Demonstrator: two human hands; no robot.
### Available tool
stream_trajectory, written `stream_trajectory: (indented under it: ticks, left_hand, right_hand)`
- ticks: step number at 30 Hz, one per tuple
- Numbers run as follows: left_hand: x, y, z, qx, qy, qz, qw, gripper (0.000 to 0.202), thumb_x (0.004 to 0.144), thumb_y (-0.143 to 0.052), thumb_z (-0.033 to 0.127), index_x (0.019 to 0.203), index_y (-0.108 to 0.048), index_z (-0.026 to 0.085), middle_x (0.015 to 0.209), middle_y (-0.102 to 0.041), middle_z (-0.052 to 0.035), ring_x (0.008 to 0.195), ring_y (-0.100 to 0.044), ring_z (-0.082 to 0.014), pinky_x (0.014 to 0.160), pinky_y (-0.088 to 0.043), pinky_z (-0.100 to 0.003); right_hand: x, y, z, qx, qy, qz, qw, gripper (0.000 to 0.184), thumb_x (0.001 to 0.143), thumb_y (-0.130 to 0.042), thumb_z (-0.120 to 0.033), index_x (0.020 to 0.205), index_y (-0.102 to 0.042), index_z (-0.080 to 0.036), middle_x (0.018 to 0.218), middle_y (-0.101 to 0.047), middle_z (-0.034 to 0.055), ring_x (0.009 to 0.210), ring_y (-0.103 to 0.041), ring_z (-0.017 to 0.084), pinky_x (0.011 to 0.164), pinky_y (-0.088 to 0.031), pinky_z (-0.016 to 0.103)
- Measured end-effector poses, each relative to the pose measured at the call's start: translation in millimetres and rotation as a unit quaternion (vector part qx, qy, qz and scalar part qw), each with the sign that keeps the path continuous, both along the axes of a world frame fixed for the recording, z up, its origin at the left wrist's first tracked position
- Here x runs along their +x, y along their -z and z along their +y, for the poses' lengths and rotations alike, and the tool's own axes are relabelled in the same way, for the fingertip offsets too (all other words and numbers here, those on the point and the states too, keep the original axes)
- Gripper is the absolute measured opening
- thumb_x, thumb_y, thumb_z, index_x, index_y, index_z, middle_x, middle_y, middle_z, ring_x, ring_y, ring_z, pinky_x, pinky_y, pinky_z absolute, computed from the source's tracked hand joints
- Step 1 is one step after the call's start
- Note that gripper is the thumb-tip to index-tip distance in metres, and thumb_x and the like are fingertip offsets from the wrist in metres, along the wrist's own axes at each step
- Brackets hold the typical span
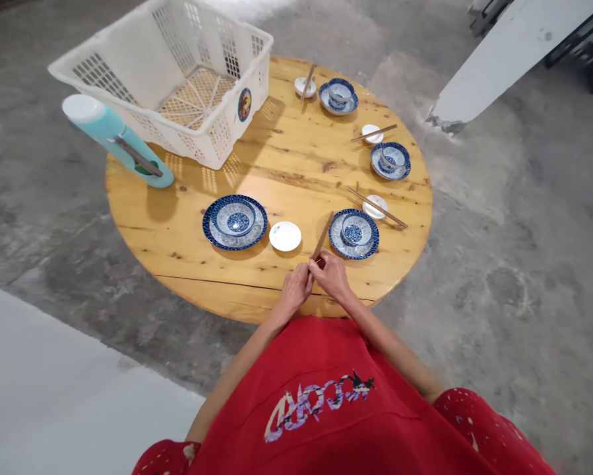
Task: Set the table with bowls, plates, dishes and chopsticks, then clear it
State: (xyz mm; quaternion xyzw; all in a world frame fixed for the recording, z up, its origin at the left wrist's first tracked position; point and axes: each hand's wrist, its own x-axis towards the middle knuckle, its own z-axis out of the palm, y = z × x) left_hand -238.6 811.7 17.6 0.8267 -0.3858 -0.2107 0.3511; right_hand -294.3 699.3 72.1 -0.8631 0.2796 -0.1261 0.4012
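Note:
Both my hands meet over the near edge of the round wooden table (212,277), closed around one end of a pair of brown chopsticks (324,232). The chopsticks point away from me, up and slightly right. My left hand (297,285) grips the lower end; my right hand (332,272) pinches them just above it. A small white saucer (285,236) lies beyond my left hand. Left of it is a blue-patterned plate (208,227) with a bowl (234,218) on it. Beyond my right hand stands another blue plate (336,245) holding a bowl (357,231).
A white plastic crate (197,142) stands at the back left, beside a tilted-looking turquoise container (115,142) with chopsticks at its side slot. Along the right edge are more settings, with saucers (375,206), chopsticks (378,208) and bowls (391,158). A white pillar (508,59) rises behind.

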Motion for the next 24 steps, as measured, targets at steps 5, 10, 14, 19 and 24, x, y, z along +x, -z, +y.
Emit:
stream_trajectory:
  ticks: [5, 10, 14, 19, 24]
  left_hand:
    - [-0.1, -16.1, 4.4, -0.042, -0.011, 0.152, 0.987, 0.018, 0.092, -0.045, 0.029, 0.084, -0.058, 0.018, 0.071, -0.063, -0.0026, 0.064, -0.058, -0.0156, 0.063, -0.042, -0.026]
    - [-0.5, -25.8, 14.7, -0.110, -0.056, 0.341, 0.932, 0.031, 0.089, -0.052, 0.042, 0.073, -0.056, 0.016, 0.066, -0.059, -0.0006, 0.051, -0.048, -0.0093, 0.051, -0.036, -0.021]
    - [-3.1, -26.9, 32.4, -0.133, -0.056, 0.447, 0.883, 0.039, 0.087, -0.054, 0.051, 0.085, -0.062, 0.013, 0.072, -0.064, -0.0022, 0.045, -0.035, -0.0050, 0.044, -0.024, -0.021]
    - [-8.4, -19.1, 51.0, -0.128, -0.043, 0.495, 0.858, 0.045, 0.084, -0.056, 0.057, 0.089, -0.061, 0.013, 0.074, -0.067, -0.0030, 0.041, -0.032, -0.0032, 0.042, -0.019, -0.021]
    - [-7.5, -6.0, 52.4, -0.125, -0.083, 0.498, 0.854, 0.043, 0.082, -0.057, 0.056, 0.085, -0.059, 0.013, 0.068, -0.067, -0.0024, 0.038, -0.031, -0.0034, 0.040, -0.018, -0.021]
  right_hand:
    - [10.3, -4.9, -7.9, 0.141, -0.008, -0.015, 0.990, 0.021, 0.078, -0.057, -0.032, 0.062, -0.056, -0.018, 0.057, -0.052, -0.0026, 0.057, -0.047, 0.012, 0.056, -0.034, 0.025]
    - [20.3, 1.1, -13.4, 0.344, -0.044, -0.021, 0.938, 0.026, 0.072, -0.068, -0.041, 0.065, -0.061, -0.017, 0.054, -0.050, -0.0039, 0.052, -0.042, 0.010, 0.051, -0.031, 0.024]
    - [29.6, 9.9, -18.1, 0.419, -0.057, 0.005, 0.906, 0.032, 0.063, -0.076, -0.046, 0.066, -0.066, -0.016, 0.059, -0.058, -0.0012, 0.052, -0.042, 0.008, 0.051, -0.031, 0.023]
    - [42.4, 20.8, -21.6, 0.433, -0.053, 0.017, 0.900, 0.034, 0.059, -0.079, -0.047, 0.067, -0.067, -0.016, 0.061, -0.059, -0.0011, 0.052, -0.043, 0.007, 0.051, -0.032, 0.022]
    - [56.6, 32.1, -14.9, 0.419, -0.048, 0.025, 0.906, 0.032, 0.061, -0.076, -0.045, 0.069, -0.069, -0.015, 0.064, -0.062, -0.0001, 0.051, -0.045, 0.007, 0.050, -0.032, 0.021]
